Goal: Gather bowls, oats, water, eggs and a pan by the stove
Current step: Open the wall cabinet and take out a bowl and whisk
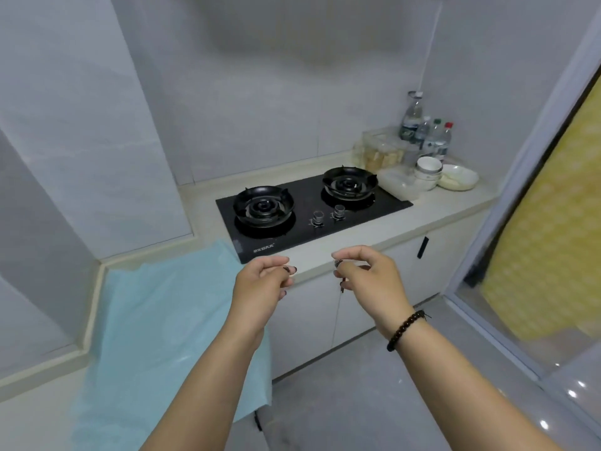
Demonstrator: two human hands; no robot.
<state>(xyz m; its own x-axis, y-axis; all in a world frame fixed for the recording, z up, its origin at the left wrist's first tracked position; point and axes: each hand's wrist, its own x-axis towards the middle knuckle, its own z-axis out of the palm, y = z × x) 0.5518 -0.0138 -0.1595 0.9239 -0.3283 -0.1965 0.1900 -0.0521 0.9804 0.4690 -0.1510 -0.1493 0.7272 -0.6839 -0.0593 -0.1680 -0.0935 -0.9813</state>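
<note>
Holding both hands out at lower centre of the frame, in front of the counter edge; my left hand (263,281) has fingers loosely curled, thumb close to fingertips, nothing in it; my right hand (367,275) the same, loosely curled, narrow gap at thumb and forefinger, holding nothing I can make out; black bead bracelet (405,330) on the right wrist

Black glass two-burner gas stove (312,213) sits centre frame, set into the pale beige stone countertop (455,206), two metal knobs at its front middle, both burners bare

Task things cluster at right of the frame, right of the stove on the counter: stack of white ceramic bowls (428,172) just beside a shallow cream-white dish (458,177); translucent plastic lidded box (398,185) touching the stove's right edge, contents blurred; clear plastic container with pale tan contents (380,151) behind the right burner, could be eggs or oats, cannot tell; group of clear plastic water bottles (426,135) in the back corner, green and red caps on two of them

Light blue plastic sheet (156,307) covers the counter at lower left and hangs over the edge; white cabinet doors (325,307) below the stove, black handle on the right one; yellow patterned curtain (553,239) at far right behind a sliding door frame
</note>
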